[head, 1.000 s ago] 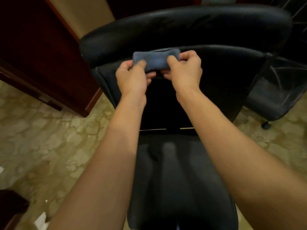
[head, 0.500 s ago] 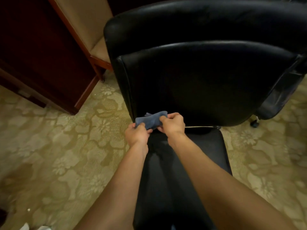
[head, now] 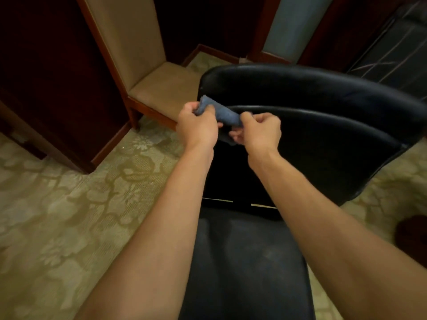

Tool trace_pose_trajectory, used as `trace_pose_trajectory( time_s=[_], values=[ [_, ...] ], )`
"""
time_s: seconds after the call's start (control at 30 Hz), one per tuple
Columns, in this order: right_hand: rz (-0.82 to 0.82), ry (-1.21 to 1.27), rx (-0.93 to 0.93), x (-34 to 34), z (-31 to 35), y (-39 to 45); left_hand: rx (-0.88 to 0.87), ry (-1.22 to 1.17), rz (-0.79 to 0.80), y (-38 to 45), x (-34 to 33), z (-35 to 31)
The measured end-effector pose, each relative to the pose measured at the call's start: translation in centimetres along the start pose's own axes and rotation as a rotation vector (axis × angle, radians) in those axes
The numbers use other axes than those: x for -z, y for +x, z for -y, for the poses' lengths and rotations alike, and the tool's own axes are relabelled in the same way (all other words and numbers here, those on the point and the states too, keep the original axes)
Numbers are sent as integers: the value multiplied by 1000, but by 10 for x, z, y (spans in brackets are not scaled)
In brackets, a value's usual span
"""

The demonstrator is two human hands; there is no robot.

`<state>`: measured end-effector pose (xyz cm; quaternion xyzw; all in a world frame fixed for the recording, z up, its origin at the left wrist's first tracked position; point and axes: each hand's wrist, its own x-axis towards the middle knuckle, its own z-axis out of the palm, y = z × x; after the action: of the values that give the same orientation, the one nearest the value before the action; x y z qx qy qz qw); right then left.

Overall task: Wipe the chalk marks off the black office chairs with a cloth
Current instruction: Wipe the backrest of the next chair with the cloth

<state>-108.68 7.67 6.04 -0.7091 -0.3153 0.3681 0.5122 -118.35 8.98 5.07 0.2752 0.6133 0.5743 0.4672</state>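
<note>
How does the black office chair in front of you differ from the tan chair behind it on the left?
The black office chair is covered in glossy dark upholstery; the tan chair has matte beige fabric. The black office chair shows no wood, while the tan chair has a reddish wooden frame. The left hand and right hand hold the blue cloth at the black office chair's backrest; the tan chair is untouched. Both have padded seats and backs.

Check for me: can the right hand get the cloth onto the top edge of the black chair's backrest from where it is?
Probably yes. The right hand grips the blue cloth together with the left hand, right in front of the black chair backrest, just below its top edge. Nothing lies between, though the left hand may have to let go.
</note>
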Motion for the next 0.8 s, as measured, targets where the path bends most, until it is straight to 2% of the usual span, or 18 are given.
trace_pose_trajectory(
  time_s=[0.1,0.23,0.33,0.4,0.5,0.67,0.8],
  values=[
    [-39,-42,-40,3,-22,-5,-21,164,-29,-6,0,27],
    [31,-140,-241,20,-60,-15,146,314,-13,-30,11,79],
    [103,-160,-270,28,-67,-22,235,300,-23,-37,19,92],
    [130,-103,-208,25,-54,-23,144,323,-79,-31,19,81],
    [145,44,-88,10,-18,-24,-128,312,-177,-17,15,38],
    [214,299,-208,-17,35,-24,-440,446,-258,2,3,-35],
    [160,254,-206,-29,46,-17,-587,451,-200,3,-8,-40]
  ],
)
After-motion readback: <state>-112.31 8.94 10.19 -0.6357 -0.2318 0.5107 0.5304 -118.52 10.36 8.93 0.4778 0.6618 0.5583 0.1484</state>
